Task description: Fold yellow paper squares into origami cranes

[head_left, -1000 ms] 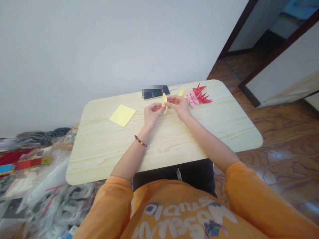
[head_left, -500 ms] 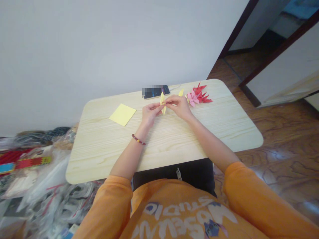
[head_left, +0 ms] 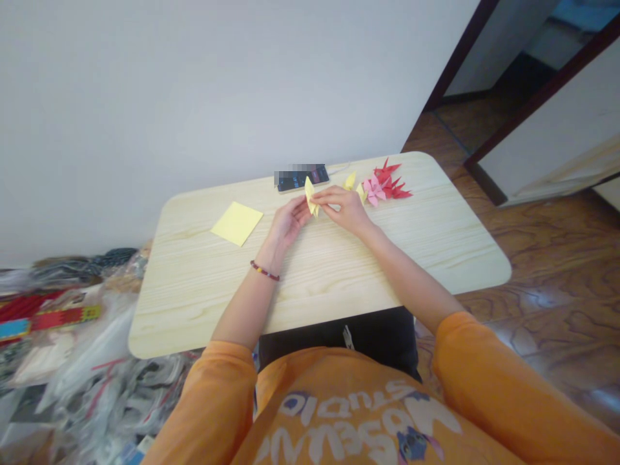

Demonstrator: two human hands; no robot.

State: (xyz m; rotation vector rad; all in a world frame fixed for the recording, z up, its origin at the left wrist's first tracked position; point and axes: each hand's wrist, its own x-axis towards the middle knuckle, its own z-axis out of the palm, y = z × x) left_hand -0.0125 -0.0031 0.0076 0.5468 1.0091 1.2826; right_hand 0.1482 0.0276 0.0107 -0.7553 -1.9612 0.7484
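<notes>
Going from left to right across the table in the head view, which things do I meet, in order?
Yellow paper square, left hand, folded yellow origami, right hand, pink and red origami pieces.

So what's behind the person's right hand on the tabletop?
Behind the right hand lie two folded yellow paper pieces, then pink and red origami shapes; the tabletop directly under the hand is covered.

On the bench [head_left: 436, 258], a folded paper piece [head_left: 310, 197] is held between the left hand [head_left: 288, 223] and right hand [head_left: 341, 208]; a paper square [head_left: 237, 223] is placed leftward, a phone [head_left: 301, 179] behind, origami flowers [head_left: 382, 186] rightward; plastic bags [head_left: 82, 381] are heaped on the floor [head_left: 547, 258] left of the bench.
</notes>
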